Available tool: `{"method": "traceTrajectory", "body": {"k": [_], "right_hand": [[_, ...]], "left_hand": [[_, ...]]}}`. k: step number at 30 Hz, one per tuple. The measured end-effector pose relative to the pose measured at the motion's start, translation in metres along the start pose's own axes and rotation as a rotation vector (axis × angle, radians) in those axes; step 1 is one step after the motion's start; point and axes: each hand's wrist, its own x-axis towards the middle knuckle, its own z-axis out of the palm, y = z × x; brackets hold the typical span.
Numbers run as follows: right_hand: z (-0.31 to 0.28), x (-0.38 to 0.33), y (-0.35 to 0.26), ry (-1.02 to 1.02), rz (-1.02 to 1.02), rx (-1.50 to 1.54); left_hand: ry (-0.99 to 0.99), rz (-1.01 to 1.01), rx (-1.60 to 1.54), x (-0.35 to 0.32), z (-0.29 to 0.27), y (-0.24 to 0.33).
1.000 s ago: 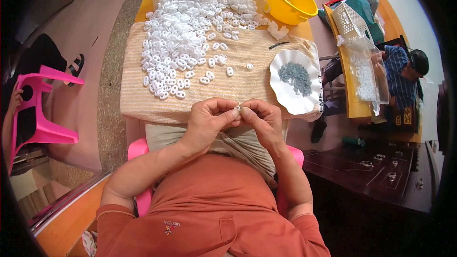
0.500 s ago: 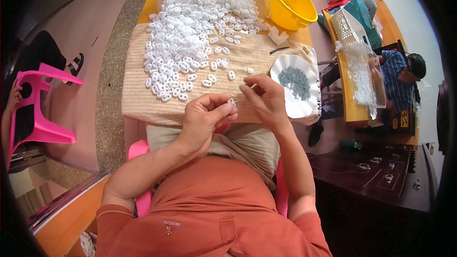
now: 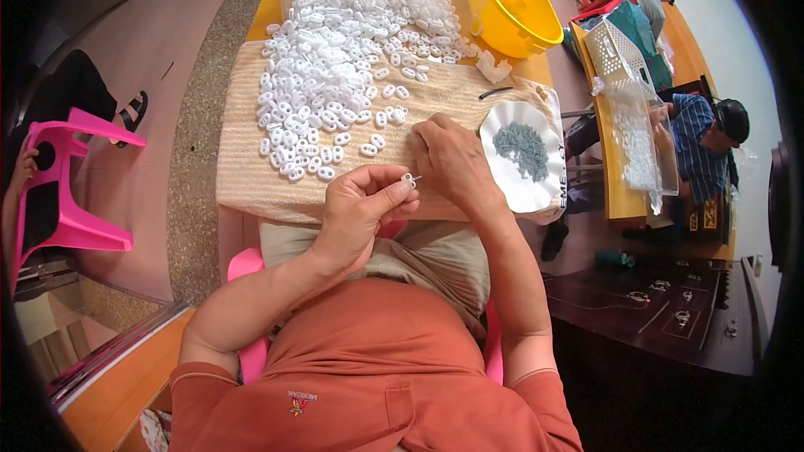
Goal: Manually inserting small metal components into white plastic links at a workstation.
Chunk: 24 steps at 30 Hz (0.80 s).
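Observation:
My left hand (image 3: 360, 209) is closed in a pinch near the towel's front edge. Between thumb and forefinger is a small white two-hole plastic piece (image 3: 409, 178), with a thin pin sticking out of it. To its right, my right hand (image 3: 456, 163) reaches down to the striped towel (image 3: 239, 134) with fingers curled together; its fingertips hide whatever lies under them. A large heap of white two-hole plastic pieces (image 3: 322, 67) spreads over the left and far towel. Right of my right hand sits a white fluted plate (image 3: 521, 197) holding small grey-green bits (image 3: 521, 151).
A yellow basin (image 3: 523, 29) stands at the far right, near crumpled paper (image 3: 492, 69) and a short black strip (image 3: 496, 92). At right, a person in a checked shirt (image 3: 699, 130) sits by another table with a clear tray (image 3: 641, 151). A pink stool (image 3: 92, 234) is at left.
My right hand has moved left and down onto the towel, covering white pieces that lay in view there. The left hand keeps its pinch in nearly the same place.

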Motion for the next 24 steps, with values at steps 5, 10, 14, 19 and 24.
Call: {"method": "traceTrajectory", "body": {"k": [5,10,14,19,24], "right_hand": [[-0.004,-0.001,-0.002,-0.002,-0.048,-0.020],[-0.010,-0.002,-0.005,-0.068,-0.061,-0.014],[-0.015,-0.003,-0.003,-0.046,-0.011,0.073],[-0.020,-0.015,0.010,-0.040,0.030,0.451],[-0.012,-0.025,0.012,-0.024,0.078,0.580]], "left_hand": [[0.013,0.002,0.004,0.000,0.001,0.001],[0.021,0.008,-0.001,0.000,0.001,0.001],[0.021,0.015,-0.001,0.001,0.000,0.002],[0.036,0.009,-0.016,0.001,0.001,0.004],[0.037,0.008,-0.024,0.002,0.000,0.003]]}}
